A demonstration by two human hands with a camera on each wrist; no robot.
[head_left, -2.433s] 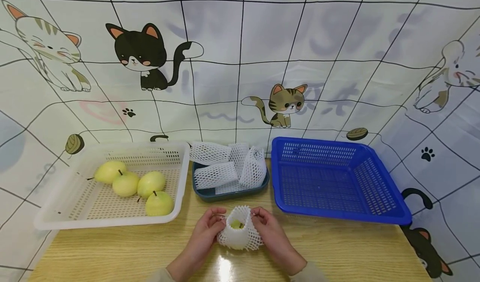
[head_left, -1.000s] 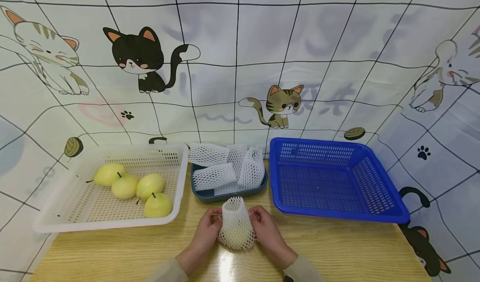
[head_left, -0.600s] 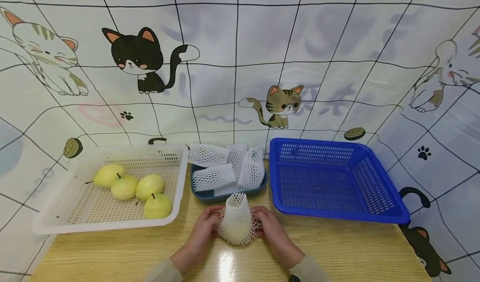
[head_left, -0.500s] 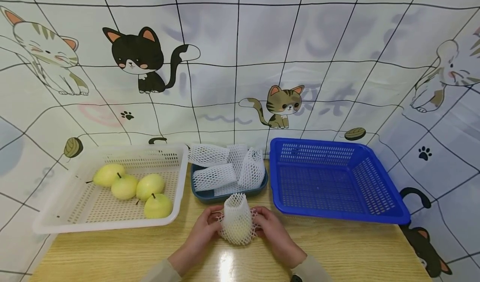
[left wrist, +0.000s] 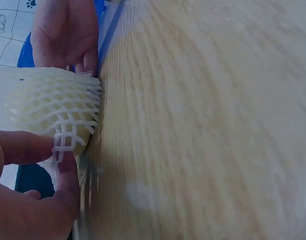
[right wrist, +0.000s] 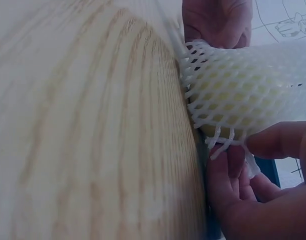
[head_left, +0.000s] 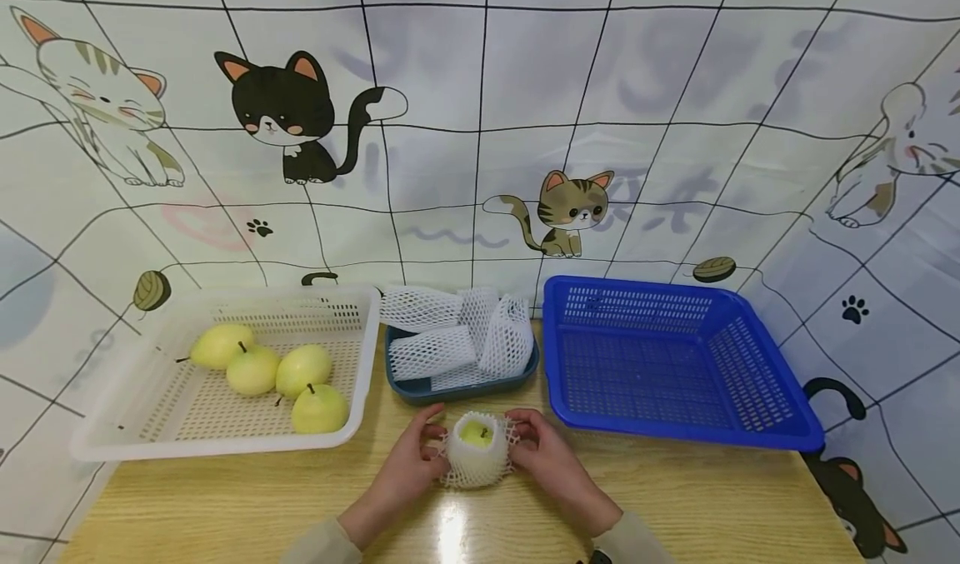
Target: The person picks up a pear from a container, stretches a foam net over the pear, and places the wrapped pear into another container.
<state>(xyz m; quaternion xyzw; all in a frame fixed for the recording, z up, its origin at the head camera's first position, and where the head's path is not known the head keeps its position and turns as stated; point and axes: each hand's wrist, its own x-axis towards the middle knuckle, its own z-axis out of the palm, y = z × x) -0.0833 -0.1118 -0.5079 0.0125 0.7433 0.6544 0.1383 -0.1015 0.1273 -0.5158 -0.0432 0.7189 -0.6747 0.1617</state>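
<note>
Pinching the net low on opposite sides of the fruit, fingers of the left hand and right hand risked tearing it by pulling too hard.

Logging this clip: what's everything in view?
White basket: 1, white, left
Loose fruit: 4, yellow-green, in white basket
Blue basket: 1, blue, right
Tray: 1, dark teal, between baskets
Spare nets: 4+, white, on tray
Netted fruit: 1, yellow-green, front centre
Wrapped net: 1, white, around fruit
Table: 1, tan, beneath
Backdrop: 1, white with cats, behind
Dark object: 1, black, right wrist
Sleeves: 2, beige, both arms
Left hand: 1, pinching net
Right hand: 1, pinching net
</note>
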